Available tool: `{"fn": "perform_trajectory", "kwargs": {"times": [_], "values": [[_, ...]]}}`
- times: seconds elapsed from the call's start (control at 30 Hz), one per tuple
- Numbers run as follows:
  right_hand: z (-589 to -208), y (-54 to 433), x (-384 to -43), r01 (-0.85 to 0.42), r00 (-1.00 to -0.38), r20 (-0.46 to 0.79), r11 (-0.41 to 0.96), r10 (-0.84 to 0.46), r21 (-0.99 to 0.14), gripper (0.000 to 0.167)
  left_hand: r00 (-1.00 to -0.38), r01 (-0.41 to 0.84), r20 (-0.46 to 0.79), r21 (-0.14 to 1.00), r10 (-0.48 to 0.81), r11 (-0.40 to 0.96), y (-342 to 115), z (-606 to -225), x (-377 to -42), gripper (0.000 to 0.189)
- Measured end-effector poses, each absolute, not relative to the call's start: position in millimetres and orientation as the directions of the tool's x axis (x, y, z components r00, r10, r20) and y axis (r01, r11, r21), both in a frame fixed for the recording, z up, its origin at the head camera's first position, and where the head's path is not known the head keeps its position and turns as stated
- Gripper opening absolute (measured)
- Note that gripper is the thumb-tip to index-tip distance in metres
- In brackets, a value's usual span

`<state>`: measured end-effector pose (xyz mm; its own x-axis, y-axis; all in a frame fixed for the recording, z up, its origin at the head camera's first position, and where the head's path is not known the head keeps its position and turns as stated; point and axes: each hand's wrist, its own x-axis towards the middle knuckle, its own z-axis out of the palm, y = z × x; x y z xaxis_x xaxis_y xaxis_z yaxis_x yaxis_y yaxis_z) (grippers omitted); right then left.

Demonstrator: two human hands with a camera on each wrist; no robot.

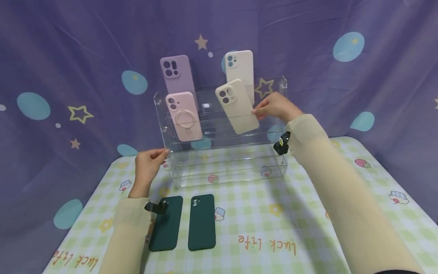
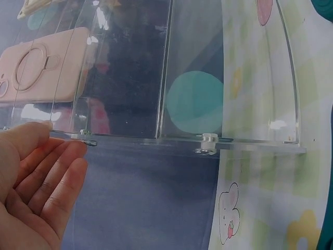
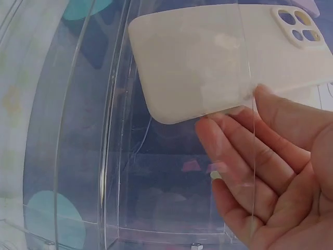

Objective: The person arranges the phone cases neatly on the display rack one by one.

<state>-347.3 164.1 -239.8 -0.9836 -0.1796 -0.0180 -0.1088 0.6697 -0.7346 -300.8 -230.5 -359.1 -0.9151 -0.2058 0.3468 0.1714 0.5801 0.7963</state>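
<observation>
A cream phone case (image 1: 237,108) leans tilted behind the clear front lip of a middle tier of the acrylic display rack (image 1: 229,177). My right hand (image 1: 275,106) pinches the case's right edge between thumb and fingers. In the right wrist view the clear lip crosses in front of the cream case (image 3: 192,62) and some fingers (image 3: 234,151). My left hand (image 1: 148,165) pinches the rack's left side edge, thumb (image 2: 34,136) on one side and fingers on the other. Left of the cream case stands a pink phone case (image 1: 184,118) with a ring on its back.
On the top tier stand a purple phone case (image 1: 178,74) and a white phone case (image 1: 241,64). Two dark green phone cases (image 1: 202,224) lie on the checked tablecloth (image 1: 267,213) before the rack. A purple curtain (image 1: 102,49) hangs behind.
</observation>
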Motion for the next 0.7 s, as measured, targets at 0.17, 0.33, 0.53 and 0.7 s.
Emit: {"fn": "perform_trajectory", "kwargs": {"times": [0.17, 0.33, 0.53, 0.7], "values": [[-240.9, 167.5, -347.9, -0.119, -0.982, -0.01, 0.662, -0.187, -0.74, 0.031, -0.914, 0.173, 0.353, 0.787, -0.202, 0.592, -232.2, -358.9, -300.2, 0.029], [-241.3, 169.5, -348.8, -0.112, -0.985, -0.006, 0.656, -0.174, -0.746, 0.034, -0.906, 0.188, 0.373, 0.779, -0.201, 0.599, -233.3, -357.7, -300.4, 0.028], [-242.7, 169.0, -346.8, -0.088, -0.993, 0.015, 0.638, -0.119, -0.765, 0.037, -0.908, 0.192, 0.369, 0.788, -0.199, 0.584, -233.4, -358.1, -301.1, 0.028], [-245.3, 168.3, -343.5, -0.07, -0.997, 0.072, 0.592, -0.02, -0.803, 0.037, -0.912, 0.183, 0.359, 0.792, -0.201, 0.582, -233.3, -359.0, -301.4, 0.029]]}}
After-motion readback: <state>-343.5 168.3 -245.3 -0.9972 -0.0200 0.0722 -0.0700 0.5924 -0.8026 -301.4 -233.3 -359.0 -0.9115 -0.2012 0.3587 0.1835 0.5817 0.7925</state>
